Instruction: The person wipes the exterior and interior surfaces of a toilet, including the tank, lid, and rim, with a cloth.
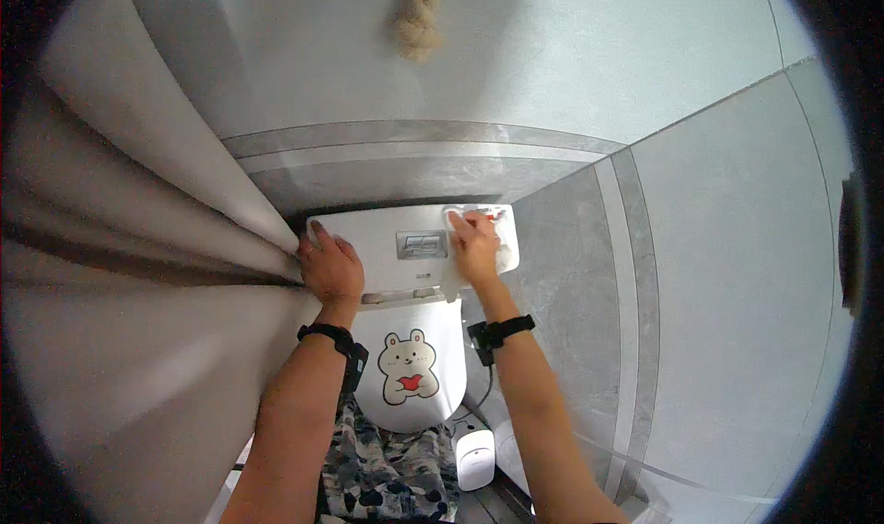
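Note:
A white toilet tank (368, 238) stands against the wall, with a square silver flush button (422, 245) in the middle of its lid. My left hand (331, 266) rests on the left end of the lid, fingers apart and holding nothing. On the right part of the lid, my right hand (475, 248) presses down a thin white wipe (451, 280), whose loose end hangs over the front edge. A small patch of red print shows beside its fingertips. In front of the tank, the closed toilet lid (368, 367) bears a bear sticker holding a red heart (411, 367).
A beige curtain (138, 202) hangs close along the left, touching the tank's end. Grey tiled walls (737, 211) rise behind and to the right. A rope end (421, 27) hangs above. A small white bin (475, 458) stands right of the toilet, near a dark cable (485, 388).

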A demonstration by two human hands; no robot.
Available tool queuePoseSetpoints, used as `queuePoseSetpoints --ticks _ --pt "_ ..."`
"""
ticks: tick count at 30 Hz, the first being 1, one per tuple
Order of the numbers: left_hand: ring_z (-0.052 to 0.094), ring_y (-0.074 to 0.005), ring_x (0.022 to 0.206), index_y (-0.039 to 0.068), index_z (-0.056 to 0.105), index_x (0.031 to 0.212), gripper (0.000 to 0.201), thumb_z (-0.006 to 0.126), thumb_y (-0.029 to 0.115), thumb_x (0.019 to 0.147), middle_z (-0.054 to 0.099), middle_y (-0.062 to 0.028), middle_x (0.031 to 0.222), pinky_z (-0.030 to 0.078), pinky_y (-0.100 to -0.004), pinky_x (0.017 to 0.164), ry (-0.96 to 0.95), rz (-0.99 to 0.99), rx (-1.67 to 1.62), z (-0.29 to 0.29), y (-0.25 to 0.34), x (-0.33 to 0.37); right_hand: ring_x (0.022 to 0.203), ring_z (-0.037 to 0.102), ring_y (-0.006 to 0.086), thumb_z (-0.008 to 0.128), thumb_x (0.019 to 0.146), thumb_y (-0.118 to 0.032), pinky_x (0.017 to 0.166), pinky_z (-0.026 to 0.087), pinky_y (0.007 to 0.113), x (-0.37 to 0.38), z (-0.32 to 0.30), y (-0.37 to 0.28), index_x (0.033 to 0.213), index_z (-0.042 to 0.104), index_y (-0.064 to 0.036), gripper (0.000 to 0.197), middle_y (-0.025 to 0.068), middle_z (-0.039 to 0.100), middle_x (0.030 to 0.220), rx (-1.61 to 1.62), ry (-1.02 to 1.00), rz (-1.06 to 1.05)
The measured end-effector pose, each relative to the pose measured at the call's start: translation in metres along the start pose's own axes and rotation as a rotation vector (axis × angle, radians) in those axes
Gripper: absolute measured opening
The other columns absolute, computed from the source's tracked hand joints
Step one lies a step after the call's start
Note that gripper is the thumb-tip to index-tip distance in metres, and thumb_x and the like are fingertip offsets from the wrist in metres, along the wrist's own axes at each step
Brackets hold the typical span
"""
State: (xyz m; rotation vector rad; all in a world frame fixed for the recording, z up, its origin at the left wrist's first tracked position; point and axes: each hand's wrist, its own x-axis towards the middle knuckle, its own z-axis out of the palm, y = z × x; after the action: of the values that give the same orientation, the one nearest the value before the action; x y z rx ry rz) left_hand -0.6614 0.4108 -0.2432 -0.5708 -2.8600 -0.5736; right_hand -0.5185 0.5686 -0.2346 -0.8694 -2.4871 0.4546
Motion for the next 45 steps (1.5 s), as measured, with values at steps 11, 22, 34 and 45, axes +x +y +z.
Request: queuePoseSetpoints --ticks 11,22,34,45 --pt "0.046 -0.0348 0.095 0.004 0.038 0.118 0.042 0.043 0.021 0.079 0.041 -0.0183 0.114 0.044 -0.0419 0.075 -0.022 -0.003 0.017 0.001 -0.006 0.003 0.093 0.048 0.0283 0.049 0.067 0.002 0.079 0.037 0.037 -0.043 -0.012 -0.016 0.103 0.056 -0.0103 0.038 0.0116 0.052 0.1 -0.007 -0.07 -0.053" --pt "0.047 -0.0349 0.092 0.003 0.041 0.115 0.039 0.044 0.019 0.079 0.041 -0.0195 0.114 0.043 -0.0415 0.076 -0.029 -0.026 -0.036 -0.003 -0.005 0.004 0.085 0.05 0.0298 0.05 0.069 0.006 0.074 0.041 0.034 -0.067 -0.003 -0.034 0.102 0.056 -0.0033 0.035 0.0165 0.053 0.095 -0.01 0.056 -0.051" --pt "0.047 -0.0354 0.091 0.002 0.04 0.114 0.04 0.045 0.019 0.078 0.042 -0.021 0.112 0.042 -0.0421 0.076 0.001 0.003 -0.016 -0.002 -0.002 0.003 0.089 0.047 0.0291 0.048 0.059 0.01 0.076 0.037 0.037 -0.061 0.016 -0.071 0.099 0.056 -0.0034 0.043 0.0135 0.051 0.096 -0.002 0.016 -0.067" --pt "0.046 -0.0359 0.095 0.003 0.041 0.114 0.04 0.044 0.02 0.078 0.042 -0.021 0.112 0.042 -0.0427 0.077 0.051 0.039 0.019 0.006 -0.008 0.004 0.085 0.05 0.0321 0.049 0.067 0.0 0.073 0.04 0.038 -0.055 -0.001 -0.045 0.096 0.059 -0.0065 0.031 0.0163 0.053 0.093 0.047 0.006 -0.037"
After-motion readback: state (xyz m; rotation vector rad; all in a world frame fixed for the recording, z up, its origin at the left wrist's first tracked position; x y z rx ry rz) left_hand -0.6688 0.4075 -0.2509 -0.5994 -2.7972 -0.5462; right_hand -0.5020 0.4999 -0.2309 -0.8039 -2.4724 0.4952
